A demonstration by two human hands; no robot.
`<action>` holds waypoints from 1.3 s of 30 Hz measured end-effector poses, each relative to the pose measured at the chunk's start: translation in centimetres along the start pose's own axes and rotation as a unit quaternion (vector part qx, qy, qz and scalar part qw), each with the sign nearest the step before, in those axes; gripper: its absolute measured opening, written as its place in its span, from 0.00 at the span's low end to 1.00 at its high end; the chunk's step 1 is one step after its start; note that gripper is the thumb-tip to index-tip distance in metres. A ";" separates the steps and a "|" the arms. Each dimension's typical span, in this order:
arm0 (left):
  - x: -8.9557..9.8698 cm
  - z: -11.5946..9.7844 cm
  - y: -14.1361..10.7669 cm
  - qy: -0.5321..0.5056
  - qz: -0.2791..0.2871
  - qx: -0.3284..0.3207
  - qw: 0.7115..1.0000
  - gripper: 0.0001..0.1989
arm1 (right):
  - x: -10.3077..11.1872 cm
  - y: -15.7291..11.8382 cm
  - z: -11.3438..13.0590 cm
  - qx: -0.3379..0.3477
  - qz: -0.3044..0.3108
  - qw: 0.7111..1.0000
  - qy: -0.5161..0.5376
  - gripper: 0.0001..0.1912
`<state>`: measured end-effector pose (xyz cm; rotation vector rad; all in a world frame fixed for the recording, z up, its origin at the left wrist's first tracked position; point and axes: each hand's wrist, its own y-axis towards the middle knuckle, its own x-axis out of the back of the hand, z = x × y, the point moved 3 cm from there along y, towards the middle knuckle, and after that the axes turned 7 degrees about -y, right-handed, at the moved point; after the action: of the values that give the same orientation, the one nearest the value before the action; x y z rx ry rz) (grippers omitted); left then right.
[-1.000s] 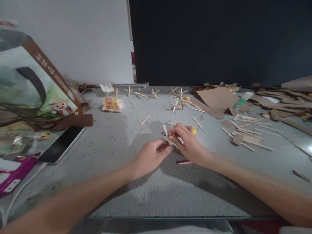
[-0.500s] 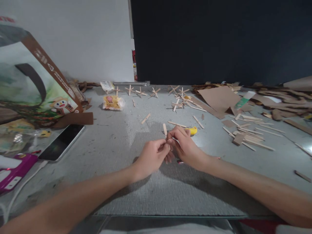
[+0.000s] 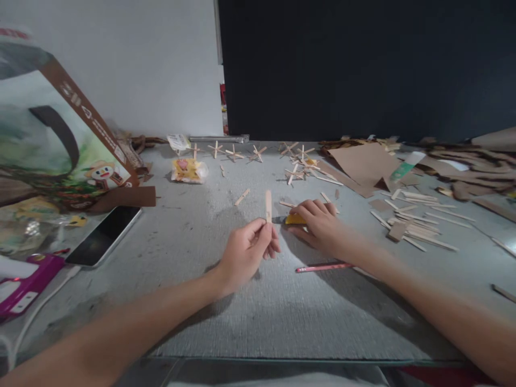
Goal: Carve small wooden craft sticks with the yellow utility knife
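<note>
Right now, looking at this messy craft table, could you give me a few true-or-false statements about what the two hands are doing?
1. The left hand holds a wooden craft stick upright. True.
2. The right hand rests on a yellow utility knife. True.
3. The pink pencil is in the right hand. False: it lies on the table, nearer the person than that hand.
4. The smartphone lies right of the hands. False: it lies left.

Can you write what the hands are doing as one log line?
left hand: holds wooden stick upright | right hand: on yellow cutter | pink pencil: on table
</note>
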<state>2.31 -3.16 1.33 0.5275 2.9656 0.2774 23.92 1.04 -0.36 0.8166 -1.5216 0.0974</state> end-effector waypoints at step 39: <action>1.2 0.6 0.7 0.032 -0.054 -0.034 0.997 0.15 | 5.2 -0.7 2.6 -0.020 -0.086 0.979 0.185 0.16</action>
<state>1.50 -2.00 0.81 0.3559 3.0197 0.3908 22.63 -3.03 3.62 0.8432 -1.0956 0.0845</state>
